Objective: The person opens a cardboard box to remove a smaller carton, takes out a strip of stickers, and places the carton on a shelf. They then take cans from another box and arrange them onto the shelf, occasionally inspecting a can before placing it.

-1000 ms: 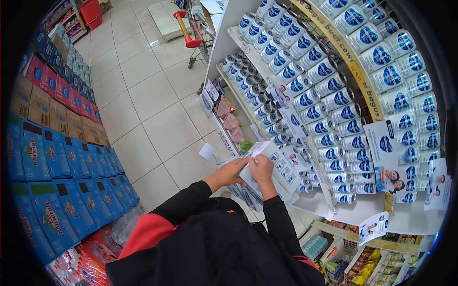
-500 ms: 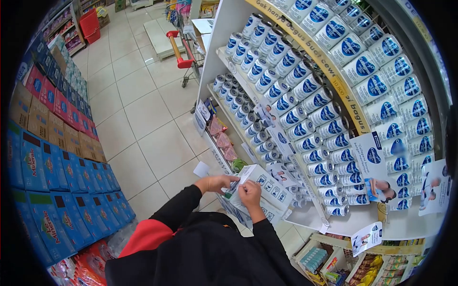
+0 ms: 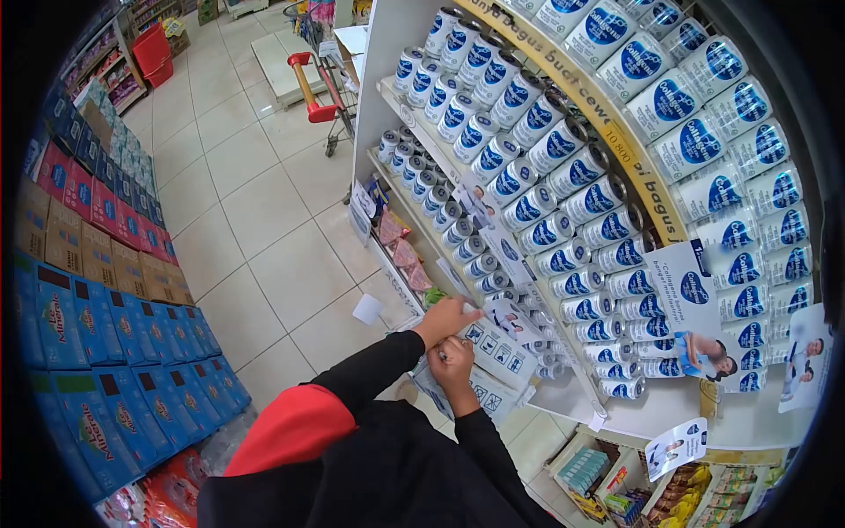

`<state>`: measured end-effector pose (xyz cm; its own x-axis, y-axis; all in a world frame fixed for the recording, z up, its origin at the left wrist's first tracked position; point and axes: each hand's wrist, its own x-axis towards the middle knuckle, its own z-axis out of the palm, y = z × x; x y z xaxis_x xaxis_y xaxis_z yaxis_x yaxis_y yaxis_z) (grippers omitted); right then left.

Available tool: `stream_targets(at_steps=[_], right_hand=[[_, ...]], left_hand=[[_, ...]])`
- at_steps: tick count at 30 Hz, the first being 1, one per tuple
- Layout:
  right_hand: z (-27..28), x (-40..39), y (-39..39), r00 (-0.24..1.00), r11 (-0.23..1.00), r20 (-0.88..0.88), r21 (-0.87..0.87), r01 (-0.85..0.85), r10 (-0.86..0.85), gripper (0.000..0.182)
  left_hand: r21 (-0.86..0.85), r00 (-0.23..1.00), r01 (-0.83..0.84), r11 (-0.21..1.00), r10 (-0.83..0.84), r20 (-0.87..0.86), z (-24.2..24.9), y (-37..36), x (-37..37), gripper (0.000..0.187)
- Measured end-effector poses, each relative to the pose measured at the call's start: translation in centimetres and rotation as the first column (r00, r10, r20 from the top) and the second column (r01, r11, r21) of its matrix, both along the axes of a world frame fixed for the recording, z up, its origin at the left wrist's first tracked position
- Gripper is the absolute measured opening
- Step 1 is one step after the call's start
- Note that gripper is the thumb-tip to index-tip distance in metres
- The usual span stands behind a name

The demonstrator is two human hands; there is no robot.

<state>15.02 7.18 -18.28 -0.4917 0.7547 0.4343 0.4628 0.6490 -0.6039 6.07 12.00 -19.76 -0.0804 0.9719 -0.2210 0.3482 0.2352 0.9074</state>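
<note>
A white cardboard box (image 3: 493, 370) printed with small diagrams stands in front of me, beside the shelf of white and blue cans (image 3: 563, 141). Over the box's top, near its left end, my left hand (image 3: 442, 322) is closed, with one finger toward the shelf side. Just below it, touching or nearly so, my right hand (image 3: 452, 363) is curled into a closed shape. Whatever either hand pinches is hidden or too small to name.
Stacked blue cartons (image 3: 114, 414) line the left side. A shopping cart with a red handle (image 3: 312, 88) stands beyond the shelf's end. A white card (image 3: 367, 309) lies by the floor tiles. Snack bins (image 3: 634, 484) are at lower right.
My left hand has moved right and up across the box, nearer the shelf. My right hand has shifted slightly down and left. The view has shifted a little.
</note>
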Motion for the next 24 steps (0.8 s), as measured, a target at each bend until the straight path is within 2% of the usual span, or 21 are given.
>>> stream_targets(at_steps=[2, 4, 5, 7, 8, 11, 12, 13, 15, 16, 17, 19, 21, 22, 24], right_hand=[[0.2, -0.4, 0.3, 1.0, 1.0, -0.008, -0.004, -0.009, 0.009, 0.015], [0.7, -0.9, 0.1, 1.0, 1.0, -0.027, -0.022, -0.015, 0.014, 0.017], [1.6, -1.2, -0.2, 0.999, 1.0, -0.03, -0.028, -0.014, 0.013, 0.017], [5.3, -1.1, -2.0, 0.974, 0.942, 0.043, 0.247, -0.226, 0.222, 0.02], [5.2, -0.4, -2.0, 0.977, 0.956, 0.088, 0.206, -0.207, 0.193, 0.021], [5.5, -0.1, -2.8, 0.982, 0.957, 0.124, 0.236, -0.168, 0.141, 0.023], [6.0, 0.4, -3.6, 0.963, 0.969, 0.236, 0.177, -0.171, 0.127, 0.018], [6.4, 0.8, -4.0, 0.966, 0.971, 0.231, 0.173, -0.162, 0.12, 0.018], [7.9, 1.7, -5.1, 0.939, 0.997, 0.337, 0.013, -0.08, 0.071, 0.015], [8.7, 2.9, -5.2, 0.892, 0.989, 0.434, -0.127, -0.08, 0.128, 0.028], [8.9, 3.6, -5.2, 0.897, 0.99, 0.427, -0.124, -0.067, 0.115, 0.028], [9.3, 4.4, -5.2, 0.852, 0.991, 0.507, -0.097, -0.092, 0.129, 0.038], [8.4, 4.7, -5.4, 0.839, 0.989, 0.525, -0.042, -0.139, 0.14, 0.044], [7.5, 5.0, -5.8, 0.86, 0.992, 0.494, -0.054, -0.115, 0.127, 0.043], [7.2, 5.1, -6.3, 0.884, 0.995, 0.456, -0.07, -0.076, 0.1, 0.042]], left_hand=[[0.011, 1.0, 0.007, 1.0, -0.006, -0.005, -0.2, 0.5, -0.4, 0.055], [0.124, 0.991, 0.011, 0.992, 0.006, -0.137, -1.3, 0.7, -0.4, 0.055], [0.118, 0.99, 0.012, 0.993, 0.004, -0.139, -1.6, 1.5, -1.2, 0.055], [0.092, 0.963, 0.005, 0.996, 0.02, -0.269, -1.7, 2.2, -1.8, 0.056], [0.079, 0.969, 0.039, 0.996, -0.019, -0.245, -1.8, 1.1, -0.6, 0.056], [0.098, 0.963, -0.003, 0.995, 0.029, -0.269, -0.9, 1.9, -1.2, 0.052], [0.108, 0.957, -0.012, 0.994, 0.043, -0.287, -0.7, 1.4, -0.9, 0.051], [0.119, 0.951, -0.021, 0.993, 0.056, -0.303, -0.5, 0.9, -0.6, 0.051], [0.082, 0.965, -0.017, 0.996, 0.037, -0.259, -0.3, 0.3, -0.4, 0.049], [0.134, 0.96, -0.053, 0.99, 0.087, -0.265, -0.5, 0.2, -0.3, 0.047], [0.188, 0.953, -0.087, 0.978, 0.137, -0.27, -0.5, 0.1, -0.3, 0.045], [0.16, 0.959, -0.072, 0.984, 0.113, -0.259, -0.2, -0.6, -0.5, 0.046], [0.356, 0.98, -0.073, 0.932, 0.133, -0.149, -1.0, -0.9, -0.5, 0.056], [0.361, 0.98, -0.062, 0.93, 0.125, -0.155, -0.7, -1.4, -0.3, 0.056], [0.365, 0.938, 0.144, 0.92, -0.01, -0.346, 0.3, -2.9, 0.2, 0.079]])
